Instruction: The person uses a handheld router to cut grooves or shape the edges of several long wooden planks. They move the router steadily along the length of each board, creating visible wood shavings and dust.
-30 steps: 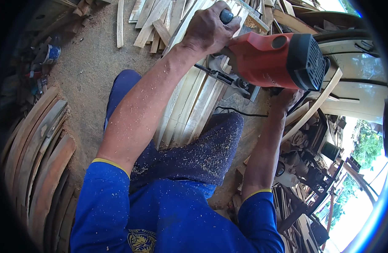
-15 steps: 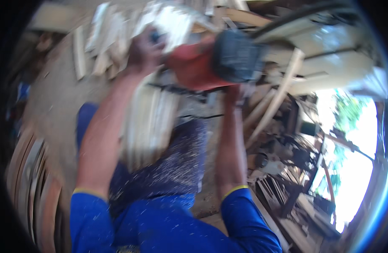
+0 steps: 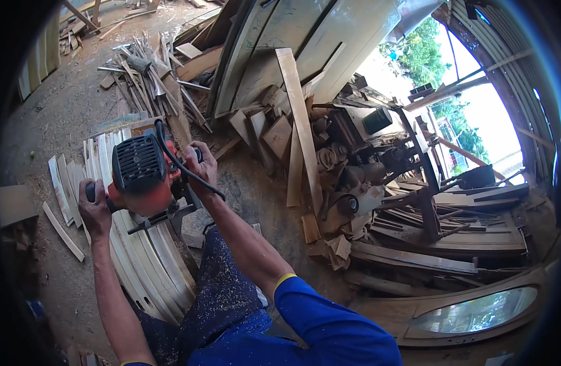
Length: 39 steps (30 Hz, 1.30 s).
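A red and black plunge router (image 3: 144, 174) with two side handles sits over a row of pale wooden boards (image 3: 147, 262) in front of me. My left hand (image 3: 95, 210) is closed around its left handle, and my right hand (image 3: 202, 165) grips the black knob on the right. From the router's top a black cord (image 3: 181, 163) loops down across my right wrist. Its flat metal base (image 3: 162, 218) shows at the near side; whether the base touches the boards I cannot tell. The bit is hidden under the body.
Loose offcuts (image 3: 147, 82) are heaped ahead. Large panels (image 3: 280, 55) lean behind a long upright plank (image 3: 300, 128). On the right stands a cluttered bench (image 3: 378, 165) above stacked timber. A door with an oval glass pane (image 3: 476, 310) lies at the lower right.
The view has swung to the right and sharpened. The router, held up by both hands before, is now turned and over the boards, left in the picture. Both hands keep hold of it.
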Tool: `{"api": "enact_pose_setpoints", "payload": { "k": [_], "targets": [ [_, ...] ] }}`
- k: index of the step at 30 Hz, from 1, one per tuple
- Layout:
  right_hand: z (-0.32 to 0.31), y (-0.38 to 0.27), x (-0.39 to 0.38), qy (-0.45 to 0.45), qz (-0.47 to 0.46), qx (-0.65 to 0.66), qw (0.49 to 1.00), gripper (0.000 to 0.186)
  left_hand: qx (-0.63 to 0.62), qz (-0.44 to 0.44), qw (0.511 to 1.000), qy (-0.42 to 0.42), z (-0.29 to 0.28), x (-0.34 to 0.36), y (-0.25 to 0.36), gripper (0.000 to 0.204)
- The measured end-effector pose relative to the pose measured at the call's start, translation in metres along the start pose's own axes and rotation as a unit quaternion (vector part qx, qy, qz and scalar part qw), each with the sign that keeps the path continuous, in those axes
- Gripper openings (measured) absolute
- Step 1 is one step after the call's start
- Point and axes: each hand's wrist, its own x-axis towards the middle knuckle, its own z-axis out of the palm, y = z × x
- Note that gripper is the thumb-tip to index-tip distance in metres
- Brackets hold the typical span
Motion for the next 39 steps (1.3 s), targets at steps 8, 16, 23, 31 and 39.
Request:
{"api": "enact_pose_setpoints", "payload": {
  "k": [8,16,23,31,39],
  "targets": [
    [0.008,-0.001,-0.008,-0.008,0.014,0.013,1.0,0.029,0.0,0.033,0.999,0.01,-0.003,-0.002,-0.015,0.02],
    [0.005,0.011,-0.007,-0.006,0.028,-0.028,0.999,0.031,0.023,0.028,0.999,0.016,0.004,-0.005,-0.037,0.024],
    [0.001,-0.011,-0.008,-0.009,0.027,-0.021,0.999,0.037,0.062,0.058,0.996,0.021,-0.01,0.008,-0.024,0.029],
    [-0.005,-0.003,-0.007,0.006,0.019,-0.039,0.999,0.039,0.035,0.025,0.999,-0.012,-0.004,0.003,-0.031,0.029],
    [-0.002,0.009,-0.011,0.015,0.003,-0.051,0.999,0.038,0.04,0.063,0.997,0.012,0.005,-0.004,-0.041,0.028]
  ]
}}
